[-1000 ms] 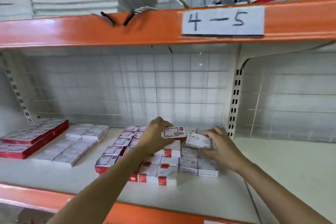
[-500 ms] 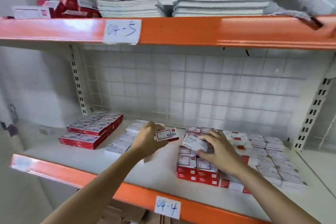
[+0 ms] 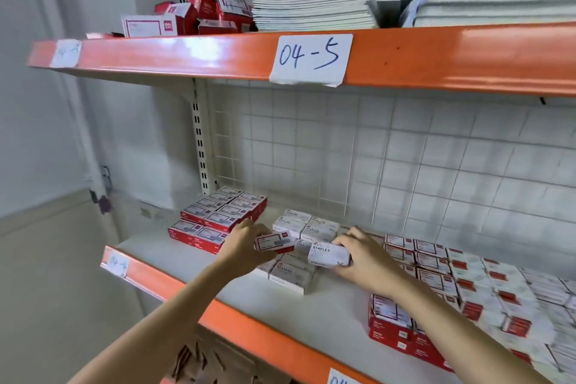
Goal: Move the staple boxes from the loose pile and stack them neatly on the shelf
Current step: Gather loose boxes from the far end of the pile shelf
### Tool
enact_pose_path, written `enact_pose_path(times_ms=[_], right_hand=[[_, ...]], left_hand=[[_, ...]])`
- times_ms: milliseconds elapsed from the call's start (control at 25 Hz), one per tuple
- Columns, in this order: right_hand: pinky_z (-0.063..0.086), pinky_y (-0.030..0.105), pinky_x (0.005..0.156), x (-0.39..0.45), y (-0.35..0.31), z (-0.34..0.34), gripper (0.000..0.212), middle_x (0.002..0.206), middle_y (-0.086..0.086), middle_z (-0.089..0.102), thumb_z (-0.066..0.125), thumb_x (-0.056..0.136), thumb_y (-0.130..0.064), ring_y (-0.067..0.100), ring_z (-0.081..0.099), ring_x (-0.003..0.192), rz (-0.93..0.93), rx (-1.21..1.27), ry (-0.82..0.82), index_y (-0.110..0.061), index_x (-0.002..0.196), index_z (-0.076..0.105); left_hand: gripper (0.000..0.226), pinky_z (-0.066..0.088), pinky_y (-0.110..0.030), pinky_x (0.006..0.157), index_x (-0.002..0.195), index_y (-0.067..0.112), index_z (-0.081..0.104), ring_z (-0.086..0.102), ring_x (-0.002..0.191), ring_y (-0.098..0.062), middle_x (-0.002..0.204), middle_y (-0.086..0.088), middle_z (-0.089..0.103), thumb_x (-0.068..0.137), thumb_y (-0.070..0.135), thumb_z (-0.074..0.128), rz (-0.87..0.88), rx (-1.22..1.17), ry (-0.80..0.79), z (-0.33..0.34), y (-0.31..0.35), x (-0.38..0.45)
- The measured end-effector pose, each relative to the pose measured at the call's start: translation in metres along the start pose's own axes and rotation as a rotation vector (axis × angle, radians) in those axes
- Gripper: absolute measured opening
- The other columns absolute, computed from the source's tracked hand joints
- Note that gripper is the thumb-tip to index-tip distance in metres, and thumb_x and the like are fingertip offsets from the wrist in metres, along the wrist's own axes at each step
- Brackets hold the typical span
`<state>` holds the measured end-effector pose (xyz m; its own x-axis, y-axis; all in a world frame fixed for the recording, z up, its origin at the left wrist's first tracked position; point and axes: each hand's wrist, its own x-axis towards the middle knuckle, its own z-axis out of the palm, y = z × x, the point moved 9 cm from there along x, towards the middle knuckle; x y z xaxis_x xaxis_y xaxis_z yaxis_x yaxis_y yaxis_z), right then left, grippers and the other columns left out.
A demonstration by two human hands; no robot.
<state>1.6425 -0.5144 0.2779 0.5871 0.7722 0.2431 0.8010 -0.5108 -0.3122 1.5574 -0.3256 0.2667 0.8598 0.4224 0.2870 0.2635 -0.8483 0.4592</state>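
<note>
Gripping a red staple box (image 3: 274,242) in my left hand (image 3: 246,248), I hold a white staples box (image 3: 328,256) with my right hand (image 3: 364,259) above the white stack (image 3: 290,274) on the shelf (image 3: 327,315).

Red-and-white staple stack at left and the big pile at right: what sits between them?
In the head view, a white staple-box stack, with both hands holding boxes above it.

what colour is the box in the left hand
Red and white box, gripped by the left hand; head view.

Both forearms are bare to the frame edge, with no sleeves, gloves, rings or watch showing.
</note>
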Motion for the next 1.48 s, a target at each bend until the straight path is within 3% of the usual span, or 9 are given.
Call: enact_pose_path(times_ms=[80, 160, 440, 640, 800, 960, 1160, 1280, 1480], right_hand=[[0.038, 0.024, 0.089, 0.018, -0.006, 0.015, 0.047, 0.122, 0.004, 0.044, 0.064, 0.082, -0.032, 0.019, 0.046, 0.116, -0.006, -0.007, -0.064, -0.015, 0.125, 0.052], [0.038, 0.025, 0.092, 0.034, -0.014, 0.027, 0.049, 0.124, 0.007, 0.042, 0.063, 0.083, -0.031, 0.022, 0.045, 0.118, -0.004, -0.003, -0.100, -0.011, 0.126, 0.050], [0.035, 0.028, 0.078, 0.080, -0.042, 0.063, 0.038, 0.121, 0.010, 0.038, 0.058, 0.089, -0.027, 0.025, 0.049, 0.106, 0.023, -0.018, -0.201, -0.007, 0.119, 0.047], [0.041, 0.030, 0.083, 0.097, -0.049, 0.073, 0.044, 0.126, 0.011, 0.037, 0.056, 0.091, -0.025, 0.023, 0.048, 0.108, 0.066, -0.032, -0.159, -0.008, 0.129, 0.039], [0.045, 0.030, 0.074, 0.103, -0.047, 0.074, 0.043, 0.122, 0.006, 0.038, 0.059, 0.088, -0.029, 0.020, 0.048, 0.101, 0.174, -0.112, -0.138, -0.013, 0.125, 0.043], [0.042, 0.029, 0.091, 0.115, -0.065, 0.069, 0.048, 0.121, 0.002, 0.041, 0.060, 0.088, -0.034, 0.017, 0.045, 0.110, 0.167, -0.066, -0.064, -0.016, 0.130, 0.045], [0.038, 0.028, 0.088, 0.132, -0.096, 0.072, 0.035, 0.106, -0.005, 0.039, 0.055, 0.091, -0.026, 0.017, 0.046, 0.115, 0.167, 0.011, 0.038, -0.020, 0.124, 0.051], [0.040, 0.028, 0.094, 0.138, -0.114, 0.080, 0.030, 0.111, -0.004, 0.046, 0.054, 0.091, -0.022, 0.016, 0.048, 0.114, 0.160, 0.025, 0.075, -0.020, 0.121, 0.054], [0.038, 0.024, 0.087, 0.137, -0.130, 0.091, 0.029, 0.116, -0.005, 0.048, 0.054, 0.091, -0.023, 0.010, 0.046, 0.105, 0.165, 0.010, 0.088, -0.022, 0.120, 0.054]], left_hand=[[0.045, 0.039, -0.011, 0.069, 0.117, 0.017, 0.061, 0.046, 0.090, -0.010, 0.105, 0.003, 0.050, 0.076, 0.029, 0.075, -0.017, 0.023, 0.012, -0.008, -0.008, 0.000], [0.046, 0.039, -0.015, 0.072, 0.117, 0.018, 0.062, 0.045, 0.092, -0.011, 0.105, 0.003, 0.051, 0.075, 0.031, 0.076, -0.020, 0.072, 0.015, -0.015, -0.018, -0.002], [0.045, 0.041, -0.020, 0.076, 0.113, 0.018, 0.064, 0.047, 0.090, -0.012, 0.105, -0.001, 0.055, 0.074, 0.038, 0.076, -0.071, 0.121, 0.055, -0.045, -0.056, -0.010], [0.043, 0.044, -0.027, 0.082, 0.112, 0.018, 0.066, 0.053, 0.099, -0.019, 0.107, -0.002, 0.057, 0.072, 0.030, 0.078, -0.066, 0.069, 0.048, -0.056, -0.080, 0.006], [0.047, 0.042, -0.025, 0.083, 0.115, 0.018, 0.063, 0.052, 0.103, -0.018, 0.110, -0.001, 0.055, 0.072, 0.029, 0.078, 0.002, 0.053, -0.009, -0.060, -0.099, 0.029], [0.046, 0.038, -0.019, 0.076, 0.117, 0.019, 0.063, 0.050, 0.097, -0.015, 0.111, -0.003, 0.054, 0.074, 0.029, 0.077, 0.105, 0.053, -0.078, -0.070, -0.116, 0.047], [0.044, 0.038, -0.018, 0.075, 0.115, 0.019, 0.065, 0.050, 0.090, -0.012, 0.105, -0.001, 0.056, 0.074, 0.029, 0.077, 0.126, 0.030, -0.094, -0.100, -0.165, 0.055], [0.041, 0.040, -0.018, 0.074, 0.112, 0.020, 0.067, 0.051, 0.086, -0.012, 0.101, 0.000, 0.057, 0.073, 0.029, 0.078, 0.134, 0.001, -0.099, -0.110, -0.188, 0.056], [0.047, 0.048, -0.027, 0.087, 0.115, 0.018, 0.065, 0.055, 0.099, -0.017, 0.109, -0.003, 0.057, 0.071, 0.022, 0.080, 0.227, -0.061, -0.247, -0.087, -0.188, 0.052]])
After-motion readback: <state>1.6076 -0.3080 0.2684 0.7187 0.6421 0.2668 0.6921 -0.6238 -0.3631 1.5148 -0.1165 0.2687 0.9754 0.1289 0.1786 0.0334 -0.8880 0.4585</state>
